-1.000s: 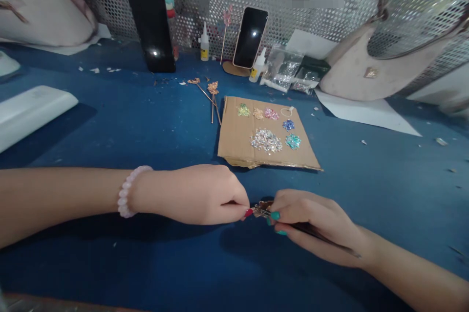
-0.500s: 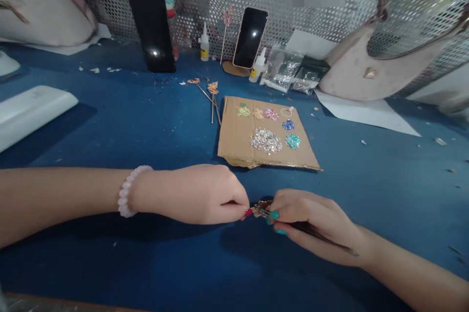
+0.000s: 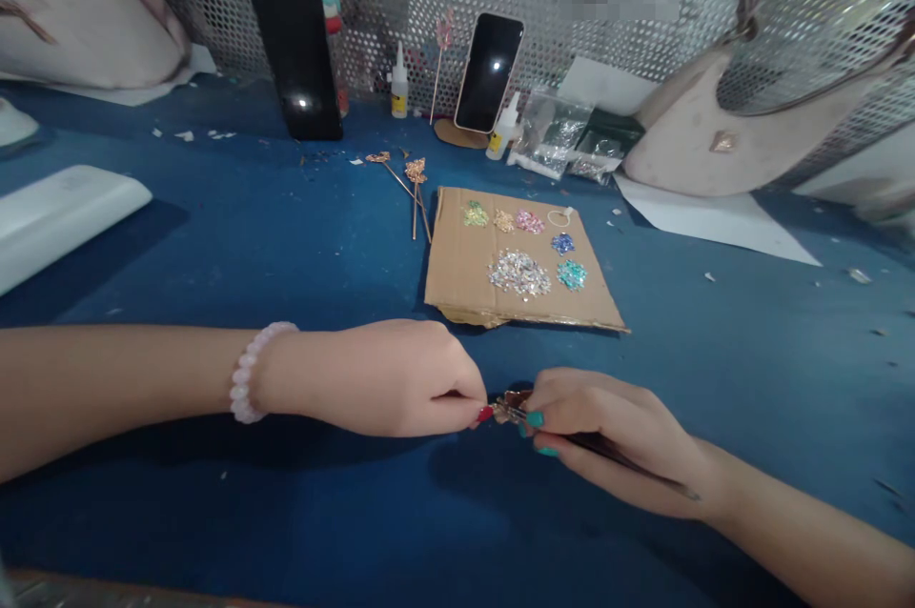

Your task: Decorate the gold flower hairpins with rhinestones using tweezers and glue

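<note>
My left hand (image 3: pixel 386 379), with a pale beaded bracelet (image 3: pixel 247 374) at the wrist, is closed in a pinch on the edge of a small rose-gold ornament (image 3: pixel 504 410). It looks like the metal heads of the hairpins (image 3: pixel 415 172) lying farther back. In my right hand (image 3: pixel 615 427) are slim dark tweezers (image 3: pixel 636 467), their tips against the ornament. Part of the ornament is hidden behind my right fingers. Just beyond both hands, a cardboard sheet (image 3: pixel 464 274) carries small piles of rhinestones (image 3: pixel 519 274) in silver, green, gold, pink, blue and teal.
Behind the cardboard stand a phone (image 3: pixel 490 72), two glue bottles (image 3: pixel 398 89), a black tablet-like slab (image 3: pixel 296 55) and plastic bags (image 3: pixel 554 131). A handbag (image 3: pixel 758 131) sits at the right, another bag (image 3: pixel 92 17) at the left. A white device (image 3: pixel 71 217) lies on the left.
</note>
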Demonstrator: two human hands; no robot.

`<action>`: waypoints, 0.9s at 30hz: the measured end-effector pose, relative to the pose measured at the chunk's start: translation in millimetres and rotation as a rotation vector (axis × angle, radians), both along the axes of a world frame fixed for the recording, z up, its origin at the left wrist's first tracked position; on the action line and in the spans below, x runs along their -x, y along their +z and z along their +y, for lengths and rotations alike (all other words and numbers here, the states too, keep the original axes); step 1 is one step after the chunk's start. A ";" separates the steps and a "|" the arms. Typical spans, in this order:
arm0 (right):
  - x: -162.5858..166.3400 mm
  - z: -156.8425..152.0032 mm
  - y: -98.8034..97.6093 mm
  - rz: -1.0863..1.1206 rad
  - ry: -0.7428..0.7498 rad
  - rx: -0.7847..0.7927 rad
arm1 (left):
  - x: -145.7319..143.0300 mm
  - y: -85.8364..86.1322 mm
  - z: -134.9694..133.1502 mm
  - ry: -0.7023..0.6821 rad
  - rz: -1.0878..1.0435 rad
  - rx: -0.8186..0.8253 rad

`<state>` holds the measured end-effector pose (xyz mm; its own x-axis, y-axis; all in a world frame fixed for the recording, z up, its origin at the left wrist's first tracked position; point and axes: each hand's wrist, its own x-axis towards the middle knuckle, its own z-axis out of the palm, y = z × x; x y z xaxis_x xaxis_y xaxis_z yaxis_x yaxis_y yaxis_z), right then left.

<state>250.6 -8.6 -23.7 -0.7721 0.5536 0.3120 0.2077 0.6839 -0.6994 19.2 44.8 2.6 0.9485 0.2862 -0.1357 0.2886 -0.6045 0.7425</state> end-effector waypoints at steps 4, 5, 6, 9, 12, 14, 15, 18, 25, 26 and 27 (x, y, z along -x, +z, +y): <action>-0.9 -0.8 0.2 -0.008 0.006 0.002 | 0.4 0.4 -0.7 0.002 0.000 -0.005; -1.1 -1.2 0.4 -0.010 0.007 0.002 | 0.5 0.5 -1.0 0.003 0.001 -0.007; -1.2 -1.5 0.7 -0.011 0.008 -0.001 | 0.6 0.5 -1.1 0.003 0.002 -0.009; -0.9 -1.7 1.4 -0.009 0.009 -0.019 | 0.4 0.0 -1.1 0.000 -0.002 -0.010; 0.0 -0.6 1.7 -0.019 0.013 -0.021 | 0.0 -1.2 -0.7 -0.006 -0.014 -0.021; 0.4 0.2 1.5 -0.030 0.022 -0.015 | -0.2 -1.9 -0.3 -0.009 -0.020 -0.032; 0.4 0.5 1.3 -0.036 0.028 -0.014 | -0.3 -2.1 -0.2 -0.010 -0.021 -0.037; 0.0 0.6 0.6 -0.042 0.035 -0.039 | -0.2 -2.4 -0.2 -0.011 -0.014 -0.042; -1.4 -0.8 -3.0 -0.056 0.024 -0.092 | 0.9 -0.4 -1.5 -0.001 -0.002 -0.027; -1.3 -1.1 -3.5 -0.059 0.025 -0.098 | 0.9 -0.2 -1.4 0.001 0.002 -0.025; -1.1 -1.4 -3.8 -0.062 0.019 -0.109 | 0.8 -0.1 -1.3 0.004 0.006 -0.023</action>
